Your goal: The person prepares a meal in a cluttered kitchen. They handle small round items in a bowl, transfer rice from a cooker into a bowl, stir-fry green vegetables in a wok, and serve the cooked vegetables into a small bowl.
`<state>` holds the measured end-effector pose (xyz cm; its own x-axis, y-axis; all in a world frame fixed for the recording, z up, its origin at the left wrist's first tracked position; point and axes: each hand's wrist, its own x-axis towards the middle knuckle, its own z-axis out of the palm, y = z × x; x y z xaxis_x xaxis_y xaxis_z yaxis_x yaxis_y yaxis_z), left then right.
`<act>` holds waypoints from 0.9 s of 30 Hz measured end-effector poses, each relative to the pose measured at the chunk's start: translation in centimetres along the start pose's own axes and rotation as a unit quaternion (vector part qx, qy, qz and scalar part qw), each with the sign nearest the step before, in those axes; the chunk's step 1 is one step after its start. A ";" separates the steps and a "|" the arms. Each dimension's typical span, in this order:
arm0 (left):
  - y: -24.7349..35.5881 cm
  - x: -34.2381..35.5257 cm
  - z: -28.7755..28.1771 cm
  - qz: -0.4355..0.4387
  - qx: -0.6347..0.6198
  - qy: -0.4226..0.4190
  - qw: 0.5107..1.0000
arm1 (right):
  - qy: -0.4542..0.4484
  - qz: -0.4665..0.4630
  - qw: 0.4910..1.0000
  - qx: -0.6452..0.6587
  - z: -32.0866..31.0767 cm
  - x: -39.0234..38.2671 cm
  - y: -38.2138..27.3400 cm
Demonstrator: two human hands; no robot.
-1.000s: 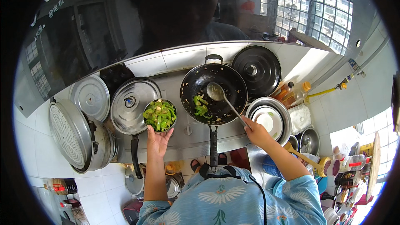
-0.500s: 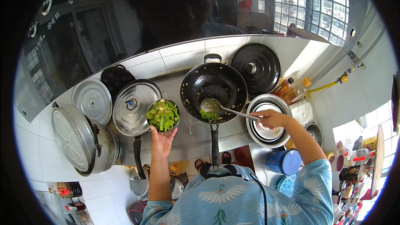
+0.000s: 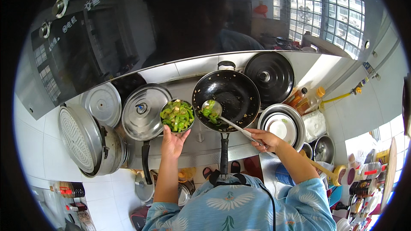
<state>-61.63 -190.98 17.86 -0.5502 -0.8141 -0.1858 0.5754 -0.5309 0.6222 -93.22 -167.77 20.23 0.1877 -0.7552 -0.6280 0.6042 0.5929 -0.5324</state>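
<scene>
My left hand (image 3: 174, 141) holds a small bowl (image 3: 191, 126) from below, fingers around its near side. Sliced green peppers (image 3: 177, 114) fill this bowl, which sits just left of the black wok (image 3: 235, 87). In my right hand (image 3: 264, 140) is the handle of a metal ladle (image 3: 234, 125). The ladle's head lies over the wok's left side, close to the bowl, and carries some green pepper slices (image 3: 209, 111). Oil and small bits cling to the wok's inside. Its black handle (image 3: 224, 156) points toward me.
Left of the bowl stands a lidded pan (image 3: 143, 107), with a large steamer pot (image 3: 81, 141) beyond it. A black lid (image 3: 269, 77) leans behind the wok. On the right are nested bowls (image 3: 280, 128) and sauce bottles (image 3: 310, 100). A dark hood panel (image 3: 184, 25) overhangs the back.
The ladle has moved left toward the bowl, and the pepper slices from the wok's near side are now in it. My right hand has come closer to me. The view has shifted slightly.
</scene>
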 end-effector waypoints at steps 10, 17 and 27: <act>-4.6 5.2 4.8 -0.062 0.020 -0.032 0.997 | 0.100 -0.174 0.979 -0.032 5.4 -9.3 -4.3; -9.8 9.8 9.3 -0.107 0.027 -0.050 0.993 | 0.246 -0.271 0.894 -0.258 7.4 -8.6 -2.4; -13.9 12.5 12.7 -0.116 0.028 -0.066 0.991 | 0.473 -0.355 0.485 -0.645 6.9 -3.5 6.3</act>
<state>-84.24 -190.79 16.53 -0.7397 -0.6323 -0.2303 0.3915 -0.6827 0.6170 -84.76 -163.34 22.99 -0.5208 -0.7921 0.3182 -0.8435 0.4204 -0.3342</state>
